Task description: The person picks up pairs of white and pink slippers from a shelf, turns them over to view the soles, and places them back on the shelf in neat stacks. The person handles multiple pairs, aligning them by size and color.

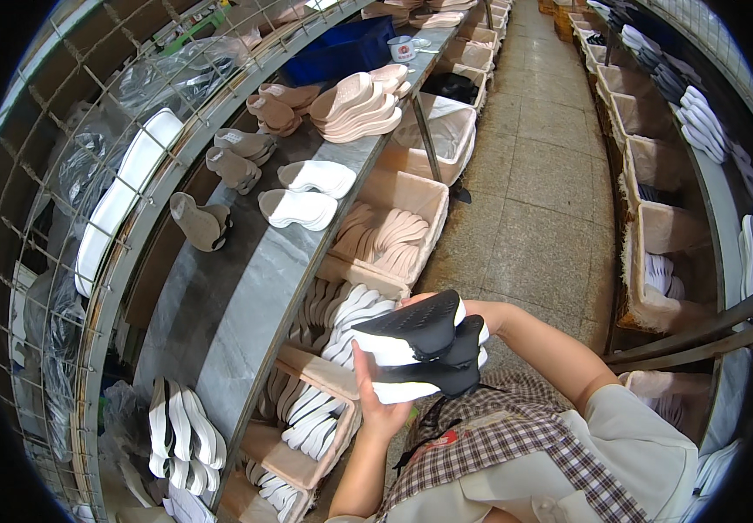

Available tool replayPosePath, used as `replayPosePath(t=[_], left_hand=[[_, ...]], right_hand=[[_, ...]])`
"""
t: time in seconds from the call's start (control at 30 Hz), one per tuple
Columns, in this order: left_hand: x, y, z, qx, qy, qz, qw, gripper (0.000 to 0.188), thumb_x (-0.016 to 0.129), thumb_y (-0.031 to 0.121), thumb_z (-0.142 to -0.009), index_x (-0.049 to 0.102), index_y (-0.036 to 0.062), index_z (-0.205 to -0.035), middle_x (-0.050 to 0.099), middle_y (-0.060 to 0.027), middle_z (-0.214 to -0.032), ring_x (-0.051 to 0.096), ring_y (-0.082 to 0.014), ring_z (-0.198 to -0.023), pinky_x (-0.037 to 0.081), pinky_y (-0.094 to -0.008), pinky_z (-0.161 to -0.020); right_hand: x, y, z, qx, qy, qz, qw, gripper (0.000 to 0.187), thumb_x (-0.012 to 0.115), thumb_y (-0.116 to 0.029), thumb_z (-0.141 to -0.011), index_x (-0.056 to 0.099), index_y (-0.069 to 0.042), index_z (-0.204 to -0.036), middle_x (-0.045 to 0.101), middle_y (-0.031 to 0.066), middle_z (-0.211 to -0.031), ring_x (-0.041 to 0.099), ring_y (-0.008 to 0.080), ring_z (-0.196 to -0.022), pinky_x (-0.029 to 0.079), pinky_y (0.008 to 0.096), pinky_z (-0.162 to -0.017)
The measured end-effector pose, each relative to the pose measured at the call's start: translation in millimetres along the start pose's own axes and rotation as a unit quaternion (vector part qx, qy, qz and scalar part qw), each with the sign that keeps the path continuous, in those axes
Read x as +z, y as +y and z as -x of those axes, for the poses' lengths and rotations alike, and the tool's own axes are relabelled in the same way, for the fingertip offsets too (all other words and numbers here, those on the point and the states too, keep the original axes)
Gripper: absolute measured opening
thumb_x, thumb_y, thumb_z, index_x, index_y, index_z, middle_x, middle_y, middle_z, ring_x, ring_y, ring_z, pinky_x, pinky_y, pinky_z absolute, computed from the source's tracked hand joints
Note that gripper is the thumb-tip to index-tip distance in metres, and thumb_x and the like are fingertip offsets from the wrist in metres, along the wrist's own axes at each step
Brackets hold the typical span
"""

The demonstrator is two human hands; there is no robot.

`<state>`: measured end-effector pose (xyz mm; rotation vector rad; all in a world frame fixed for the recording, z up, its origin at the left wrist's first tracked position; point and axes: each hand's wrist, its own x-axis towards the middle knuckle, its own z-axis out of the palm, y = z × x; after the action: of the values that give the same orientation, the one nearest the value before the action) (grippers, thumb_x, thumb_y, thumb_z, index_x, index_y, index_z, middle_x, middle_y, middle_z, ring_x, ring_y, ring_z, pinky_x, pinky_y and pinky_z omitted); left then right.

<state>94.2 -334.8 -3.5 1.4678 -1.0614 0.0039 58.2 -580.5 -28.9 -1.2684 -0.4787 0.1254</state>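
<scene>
Black-and-white shoe soles (pixel 418 329) are held in front of my body as a small stack, black faces up and white edges showing. My left hand (pixel 383 410) grips their near left end, thumb up along the side. From the far right side my right hand (pixel 485 315) holds them too; most of its fingers are hidden behind the soles. Below the stack, bins of white soles (pixel 314 418) stand beside the bench. On the grey bench top (pixel 250 305), two groups of white soles (pixel 298 207) lie beyond my hands.
Pink soles (pixel 356 109), brown shoe uppers (pixel 198 222) and a blue crate (pixel 342 52) occupy the bench's far part. Wire mesh (pixel 89 218) runs along the left. White-and-black soles (pixel 186 436) stand near left. Lined bins (pixel 655 161) border the tiled aisle (pixel 529 174) on the right.
</scene>
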Motion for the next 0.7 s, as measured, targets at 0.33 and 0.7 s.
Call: replayPosePath(t=[0.33, 0.7], left_hand=[[5.1, -0.5, -2.5, 0.032, 0.015, 0.007, 0.999, 0.101, 0.075, 0.004, -0.071, 0.008, 0.0044, -0.146, 0.033, -0.0202, -0.14, 0.043, -0.0314, -0.124, 0.04, -0.0433, -0.101], [12.5, 15.7, -9.9, -0.216, 0.044, 0.352, 0.91, 0.063, 0.037, 0.047, -0.095, 0.032, 0.0033, -0.14, 0.041, -0.0151, -0.139, 0.042, -0.0274, -0.128, 0.033, -0.0427, -0.108]], right_hand=[[-3.8, 22.5, 2.8, 0.051, 0.028, -0.015, 0.998, 0.103, 0.051, 0.013, -0.06, 0.007, -0.011, -0.149, 0.045, 0.013, -0.134, 0.041, 0.0193, -0.124, 0.035, 0.0335, -0.1], [6.5, -6.8, -5.1, 0.027, 0.009, -0.023, 0.999, 0.104, 0.054, 0.009, -0.055, 0.009, -0.007, -0.147, 0.034, 0.0091, -0.141, 0.03, 0.0165, -0.129, 0.028, 0.033, -0.106]])
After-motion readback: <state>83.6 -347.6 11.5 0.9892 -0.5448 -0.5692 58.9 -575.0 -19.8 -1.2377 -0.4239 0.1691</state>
